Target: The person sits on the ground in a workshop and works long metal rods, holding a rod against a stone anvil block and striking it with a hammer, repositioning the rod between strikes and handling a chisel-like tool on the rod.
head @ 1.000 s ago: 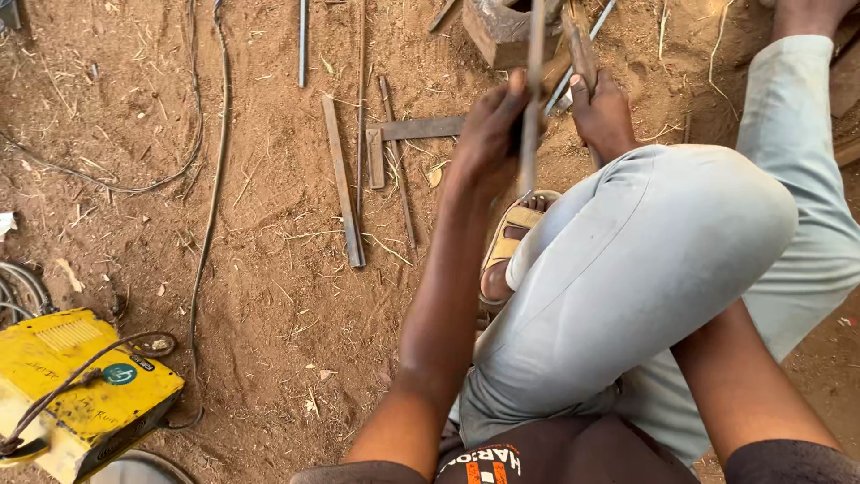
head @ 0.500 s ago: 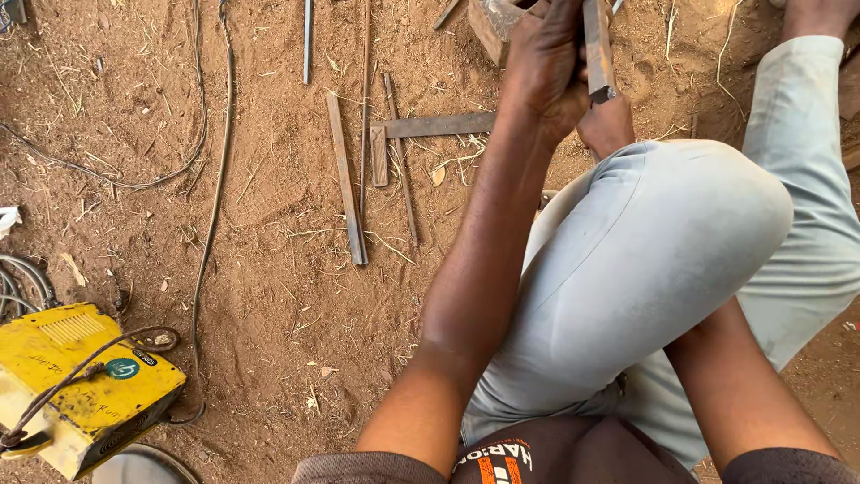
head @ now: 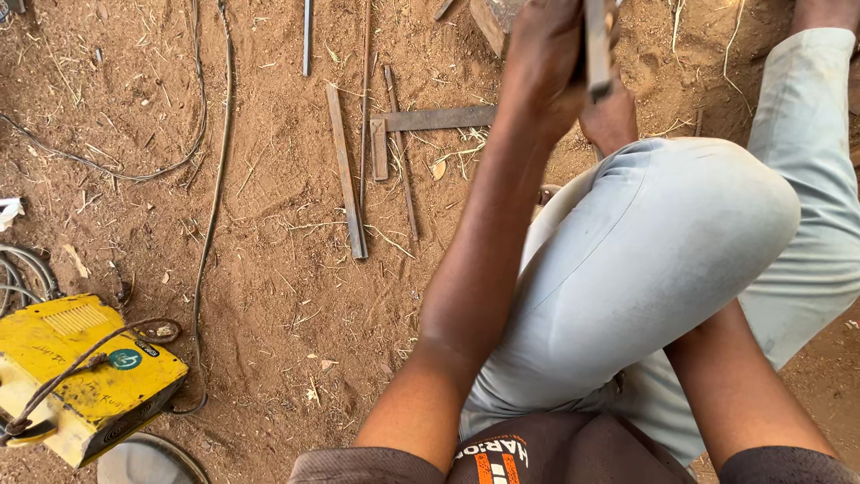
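My left hand (head: 545, 63) is raised at the top of the view, closed around a flat metal bar (head: 597, 49) that runs up out of frame. My right hand (head: 613, 116) sits just below and behind it, partly hidden by my bent knee in light grey trousers (head: 663, 260); it touches the lower end of the same bar, though its grip is hard to see. I am crouched on red-brown dirt.
Flat metal strips (head: 345, 170) and thin rods (head: 400, 152) lie on the dirt left of my hands, one piece an L-shape (head: 430, 121). A yellow welding machine (head: 85, 376) sits bottom left, with cables (head: 215, 161) trailing upward. A block (head: 491, 18) stands at the top.
My left hand has lifted the metal bar higher and closer to the camera. My right hand has slid further behind the knee.
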